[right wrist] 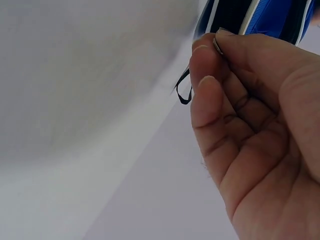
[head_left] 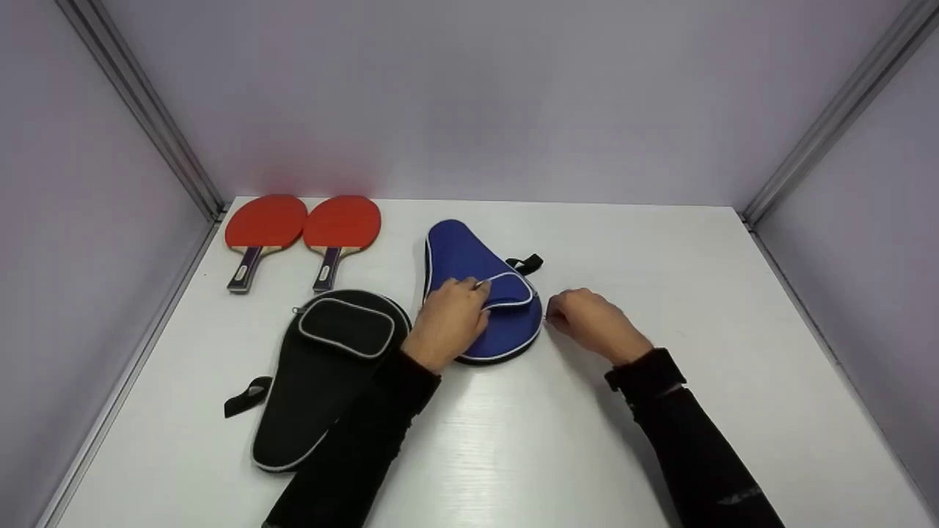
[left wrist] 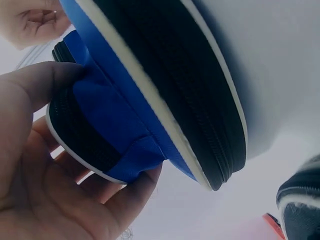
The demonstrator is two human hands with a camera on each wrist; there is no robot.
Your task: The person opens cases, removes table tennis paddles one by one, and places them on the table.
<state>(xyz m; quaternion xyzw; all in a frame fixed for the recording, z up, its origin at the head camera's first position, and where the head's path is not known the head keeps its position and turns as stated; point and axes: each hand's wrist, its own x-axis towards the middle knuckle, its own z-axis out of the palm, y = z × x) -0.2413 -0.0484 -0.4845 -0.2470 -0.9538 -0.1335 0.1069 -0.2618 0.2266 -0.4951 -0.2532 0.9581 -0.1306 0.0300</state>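
Observation:
A blue table tennis paddle case point(head_left: 455, 249) with white piping lies on the table, its rounded end toward me. My left hand point(head_left: 449, 323) rests over it and grips its small raised pocket point(left wrist: 107, 120), thumb on one side and fingers on the other in the left wrist view. At the case's right edge is my right hand point(head_left: 593, 323). In the right wrist view its thumb and index finger pinch a small metal zipper pull point(right wrist: 218, 46) beside the case's black side band. A black strap loop point(head_left: 530, 264) sticks out from the case's far right side.
A black paddle case point(head_left: 323, 389) with a small pocket lies at the left, partly beneath my left sleeve. Two red paddles, the left paddle point(head_left: 265, 221) and the right paddle point(head_left: 342, 221), lie at the back left. Pale walls point(head_left: 484, 103) enclose the white table point(head_left: 733, 308).

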